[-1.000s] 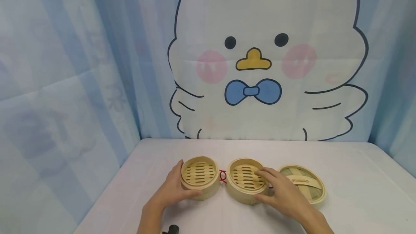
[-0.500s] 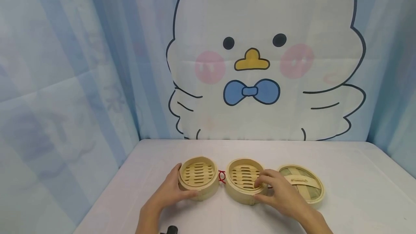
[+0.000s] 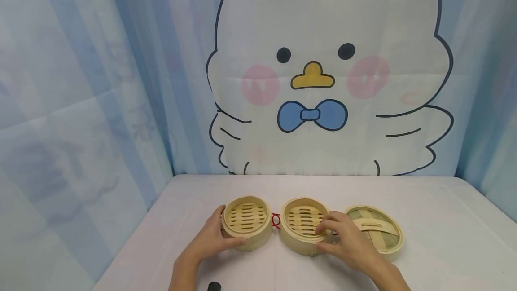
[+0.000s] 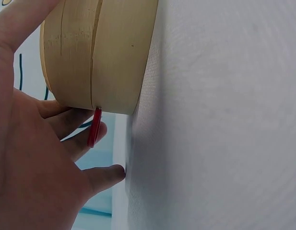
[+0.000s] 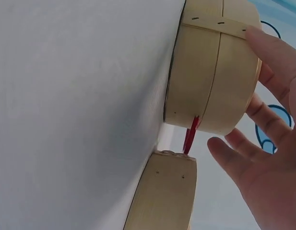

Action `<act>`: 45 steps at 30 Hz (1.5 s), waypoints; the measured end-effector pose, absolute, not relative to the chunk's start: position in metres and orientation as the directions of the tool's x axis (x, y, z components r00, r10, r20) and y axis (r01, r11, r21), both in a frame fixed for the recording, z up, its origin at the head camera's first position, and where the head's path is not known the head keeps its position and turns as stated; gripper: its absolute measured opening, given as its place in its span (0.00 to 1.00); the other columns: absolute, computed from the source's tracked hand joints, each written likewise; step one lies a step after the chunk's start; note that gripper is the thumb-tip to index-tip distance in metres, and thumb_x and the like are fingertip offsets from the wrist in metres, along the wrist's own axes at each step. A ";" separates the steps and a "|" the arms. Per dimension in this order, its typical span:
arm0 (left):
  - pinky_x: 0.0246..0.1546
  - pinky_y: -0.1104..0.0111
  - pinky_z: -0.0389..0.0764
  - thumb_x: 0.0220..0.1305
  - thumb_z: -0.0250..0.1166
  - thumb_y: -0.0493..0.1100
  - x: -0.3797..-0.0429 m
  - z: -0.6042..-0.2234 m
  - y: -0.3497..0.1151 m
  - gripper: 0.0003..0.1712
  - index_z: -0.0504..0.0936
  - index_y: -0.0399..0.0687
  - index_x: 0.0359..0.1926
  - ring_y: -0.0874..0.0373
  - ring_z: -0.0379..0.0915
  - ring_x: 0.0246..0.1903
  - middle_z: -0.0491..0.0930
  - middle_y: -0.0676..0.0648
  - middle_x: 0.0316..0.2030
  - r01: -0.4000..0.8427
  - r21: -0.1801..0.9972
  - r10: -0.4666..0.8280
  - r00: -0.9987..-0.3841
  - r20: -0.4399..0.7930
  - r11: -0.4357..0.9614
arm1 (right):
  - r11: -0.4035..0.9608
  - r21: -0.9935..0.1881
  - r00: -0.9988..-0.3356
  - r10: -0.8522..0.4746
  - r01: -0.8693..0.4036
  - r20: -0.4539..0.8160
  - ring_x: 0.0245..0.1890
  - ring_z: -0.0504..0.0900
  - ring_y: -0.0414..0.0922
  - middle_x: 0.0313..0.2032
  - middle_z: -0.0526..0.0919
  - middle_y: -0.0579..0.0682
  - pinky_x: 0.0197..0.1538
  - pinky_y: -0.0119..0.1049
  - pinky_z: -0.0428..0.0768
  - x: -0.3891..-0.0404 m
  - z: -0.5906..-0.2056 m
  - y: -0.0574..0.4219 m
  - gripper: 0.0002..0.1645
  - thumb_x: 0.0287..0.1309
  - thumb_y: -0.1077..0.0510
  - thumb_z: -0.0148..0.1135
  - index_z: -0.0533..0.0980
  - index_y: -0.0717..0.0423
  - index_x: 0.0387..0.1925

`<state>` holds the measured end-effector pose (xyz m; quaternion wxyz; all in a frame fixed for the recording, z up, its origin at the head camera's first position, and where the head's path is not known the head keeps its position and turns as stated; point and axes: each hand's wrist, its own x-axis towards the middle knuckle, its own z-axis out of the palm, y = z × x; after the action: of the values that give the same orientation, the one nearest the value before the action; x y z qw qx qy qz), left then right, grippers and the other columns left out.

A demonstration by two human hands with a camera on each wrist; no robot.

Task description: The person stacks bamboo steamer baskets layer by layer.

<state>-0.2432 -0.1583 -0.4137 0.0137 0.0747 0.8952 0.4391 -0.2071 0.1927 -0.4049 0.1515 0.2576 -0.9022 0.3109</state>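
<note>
Two round bamboo steamer baskets stand on the white table with their slatted floors showing. My left hand (image 3: 208, 239) holds the left basket (image 3: 258, 238), thumb on its front wall and fingers round its left side. My right hand (image 3: 347, 242) grips the near right rim of the middle basket (image 3: 295, 240). Its thumb (image 5: 272, 48) presses the outer wall, and fingertips reach over the rim. A red cord (image 3: 276, 220) links the two baskets; in the left wrist view a red loop (image 4: 94, 128) hangs from the left basket's side.
A round woven bamboo lid (image 3: 381, 232) with a strap handle lies to the right, partly behind my right hand. A red cord (image 5: 191, 136) joins it to the middle basket. A small black object (image 3: 214, 286) sits at the near edge of view.
My right fingers have drawn in from over the middle basket's slats to its near right rim. The left hand has shifted slightly down along the left basket, which stays in place.
</note>
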 end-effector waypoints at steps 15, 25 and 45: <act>0.69 0.38 0.54 0.42 0.84 0.57 -0.244 -0.414 -0.158 0.73 0.49 0.28 0.76 0.32 0.51 0.72 0.57 0.28 0.72 0.109 0.789 0.139 -0.990 0.030 0.604 | 0.603 -0.498 -0.775 -0.394 -0.624 0.494 0.44 0.70 0.38 0.40 0.76 0.33 0.45 0.38 0.76 -0.210 -0.407 0.192 0.10 0.53 0.52 0.78 0.82 0.36 0.33; 0.69 0.39 0.54 0.42 0.84 0.58 -0.242 -0.414 -0.160 0.72 0.50 0.29 0.76 0.32 0.52 0.72 0.58 0.28 0.72 0.105 0.787 0.135 -0.990 0.027 0.608 | 0.567 -0.484 -0.737 -0.402 -0.667 0.544 0.43 0.70 0.37 0.39 0.75 0.33 0.44 0.37 0.75 -0.210 -0.407 0.190 0.12 0.53 0.55 0.78 0.81 0.37 0.33; 0.69 0.39 0.56 0.42 0.84 0.57 -0.244 -0.416 -0.160 0.70 0.54 0.30 0.75 0.34 0.55 0.71 0.62 0.30 0.70 0.121 0.784 0.138 -0.989 0.046 0.609 | 0.562 -0.404 -0.647 -0.340 -0.722 0.683 0.41 0.72 0.37 0.38 0.76 0.36 0.43 0.32 0.75 -0.211 -0.402 0.188 0.18 0.44 0.64 0.81 0.83 0.42 0.34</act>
<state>-0.2439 -0.1604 -0.4156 0.0097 0.0725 0.8970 0.4360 -0.2108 0.1875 -0.4023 0.2769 0.3162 -0.8393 0.3449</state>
